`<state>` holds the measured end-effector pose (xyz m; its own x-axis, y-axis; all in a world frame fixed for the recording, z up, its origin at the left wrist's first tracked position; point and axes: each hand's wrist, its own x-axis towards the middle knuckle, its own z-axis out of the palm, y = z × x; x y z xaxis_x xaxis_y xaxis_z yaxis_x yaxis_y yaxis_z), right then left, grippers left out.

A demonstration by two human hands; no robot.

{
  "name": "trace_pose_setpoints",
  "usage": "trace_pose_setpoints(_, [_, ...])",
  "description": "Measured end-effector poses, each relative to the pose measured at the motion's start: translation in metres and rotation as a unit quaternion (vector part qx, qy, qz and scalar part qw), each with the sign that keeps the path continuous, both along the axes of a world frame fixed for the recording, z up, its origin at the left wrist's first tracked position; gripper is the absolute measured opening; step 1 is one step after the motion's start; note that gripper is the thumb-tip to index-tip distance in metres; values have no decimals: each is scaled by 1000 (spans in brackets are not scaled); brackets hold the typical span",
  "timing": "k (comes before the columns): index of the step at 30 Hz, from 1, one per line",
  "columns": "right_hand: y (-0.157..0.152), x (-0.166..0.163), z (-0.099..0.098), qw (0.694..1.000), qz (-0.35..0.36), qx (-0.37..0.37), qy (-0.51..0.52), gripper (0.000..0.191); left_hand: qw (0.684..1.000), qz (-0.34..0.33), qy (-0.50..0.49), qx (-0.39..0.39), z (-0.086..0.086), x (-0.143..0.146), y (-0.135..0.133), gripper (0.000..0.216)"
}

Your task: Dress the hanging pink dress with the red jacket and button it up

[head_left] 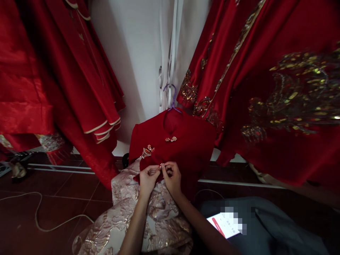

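Overhead, red gowns (265, 88) are hanging on both sides, the right ones carrying gold sequin work, the left ones (66, 71) trimmed in cream piping. Between them a white wall (132, 53) is showing, with pale straps dangling down it.

Centre frame, a small red dress (186, 141) is hanging on a purple hanger (172, 101), collar up, its long axis running vertically down toward the person. Below the red bodice a cream-and-gold brocade skirt (124, 219) is spreading out toward the dark red floor (53, 212).

Both hands are meeting at the bodice's lower front edge, just beneath the second of two ornate clasps. Upper clasp (171, 139) is sitting at the collar base; second clasp (147, 151) is lying down and to the left along the diagonal closure. The closure line is therefore running from collar down-left, and the hands are working at its lower end.

Left hand (147, 179) is pinching the fabric edge, fingertips closed tight. Right hand (172, 177) is doing likewise, thumb and forefinger pressed together on something small at the seam (161, 165); too small to tell whether it is a button, bead or loop. The two grips are touching each other, neither nearer than the other.

A white cable (39, 212) is trailing across the floor at left.
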<state>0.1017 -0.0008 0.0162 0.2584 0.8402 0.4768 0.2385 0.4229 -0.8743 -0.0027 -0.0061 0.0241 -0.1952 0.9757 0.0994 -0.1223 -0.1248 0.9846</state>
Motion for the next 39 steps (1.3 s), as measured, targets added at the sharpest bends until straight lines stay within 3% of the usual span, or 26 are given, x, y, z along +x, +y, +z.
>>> trace_pose_setpoints(7, [7,0,-7,998,34,-27,45,15,999,-11,9,32,-2,0,3,18])
trace_pose_setpoints(11, [4,3,-6,997,12,14,70,15,995,70,-38,56,-7,0,3,32])
trace_pose_setpoints(16, [-2,6,-2,992,-52,99,63,5,984,153,-15,87,-9,-2,1,15])
trace_pose_setpoints(20, [-2,6,-2,993,-49,93,57,5,985,115,85,94,-7,0,0,13])
trace_pose_setpoints(26, [2,6,-6,999,-11,-7,33,13,979,42,172,104,-5,3,-2,16])
trace_pose_setpoints(31, [3,6,-8,999,-6,-19,28,15,982,14,161,97,-6,2,-2,20])
trace_pose_setpoints(39, [4,5,-8,1000,-3,-14,27,14,991,28,96,84,-8,4,-2,21])
